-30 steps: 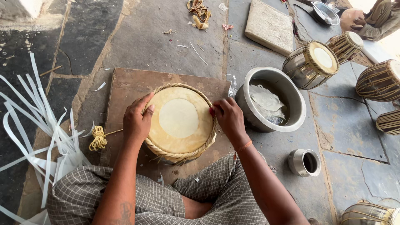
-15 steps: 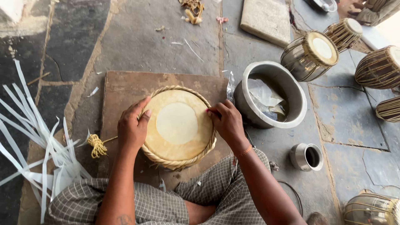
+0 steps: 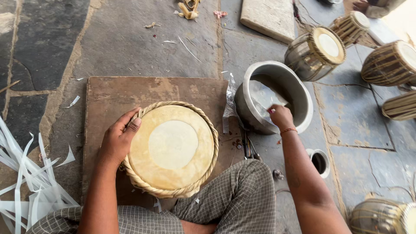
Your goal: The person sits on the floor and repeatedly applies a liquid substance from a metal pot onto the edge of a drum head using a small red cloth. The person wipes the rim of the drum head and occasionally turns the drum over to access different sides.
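Meanwhile the left hand (image 3: 118, 139) lies flat, fingers spread, steadying the drumhead (image 3: 172, 147) on the board (image 3: 130, 93); the right hand (image 3: 281, 116), loosely curled and seemingly empty, reaches into the right-side metal bowl (image 3: 299, 93).

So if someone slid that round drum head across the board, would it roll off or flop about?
The drum head lies flat on the wooden board, so it would probably slide, not roll. Its thick braided rim suggests it keeps its shape. The left hand steadies one edge, so it may be fairly light.
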